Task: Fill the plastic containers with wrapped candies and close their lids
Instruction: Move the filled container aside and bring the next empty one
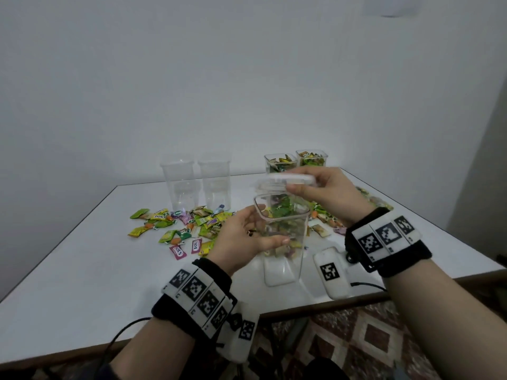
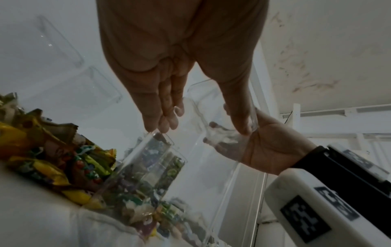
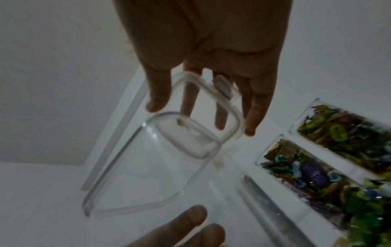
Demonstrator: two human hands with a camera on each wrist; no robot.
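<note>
White table (image 1: 82, 270) under a plain wall: right hand (image 1: 326, 193) fingers pinch the lid (image 1: 290, 179) just above the container (image 1: 282, 237), gripped by left hand (image 1: 244, 239) fingers curled around it; loose candies (image 1: 175, 226) lie beyond.

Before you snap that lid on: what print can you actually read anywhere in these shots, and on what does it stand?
"JOYS": yellow candy wrapper on the table.
"JOYS", upside down: pink wrapper at the near edge of the pile.
"JOY", sideways, last letter unclear: second pink wrapper.
Other wrappers, and the candies in the filled containers: print too small or blurred.
Wrist bands: black-and-white square codes, no letters.
</note>
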